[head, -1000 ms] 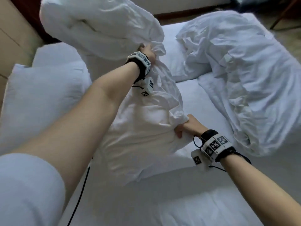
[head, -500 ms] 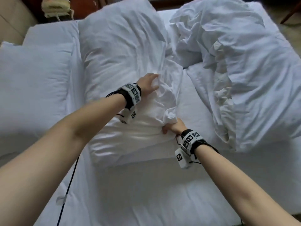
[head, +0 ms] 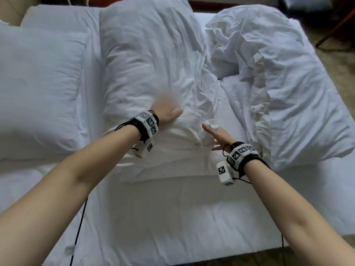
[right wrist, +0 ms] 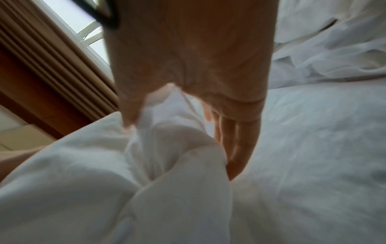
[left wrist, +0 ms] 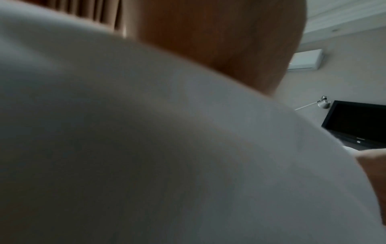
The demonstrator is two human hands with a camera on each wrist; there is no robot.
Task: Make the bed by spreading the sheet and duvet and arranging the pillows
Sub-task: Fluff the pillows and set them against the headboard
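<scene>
A white pillow [head: 149,60] lies lengthwise on the middle of the bed, its loose case end bunched toward me. My left hand [head: 166,108] is blurred and lies flat on that pillow; the left wrist view shows only the palm [left wrist: 219,41] over the white fabric [left wrist: 146,148]. My right hand [head: 217,135] is at the pillow's right near corner with fingers straight. In the right wrist view a fold of pillowcase [right wrist: 167,148] runs loosely between thumb and fingers [right wrist: 236,140]. A second pillow [head: 38,83] lies at the left. The crumpled duvet [head: 278,83] is heaped at the right.
The fitted sheet [head: 172,217] is bare and fairly smooth between me and the pillows. A dark cable [head: 78,233] hangs by my left arm. Curtains [right wrist: 52,57] and a window stand beyond the bed head; a television [left wrist: 359,122] and a wall air conditioner [left wrist: 307,59] are on the far wall.
The middle pillow, held up a second ago, now lies on the bed. Both hands have let go of its case; the right hand has opened and the left has moved onto the pillow.
</scene>
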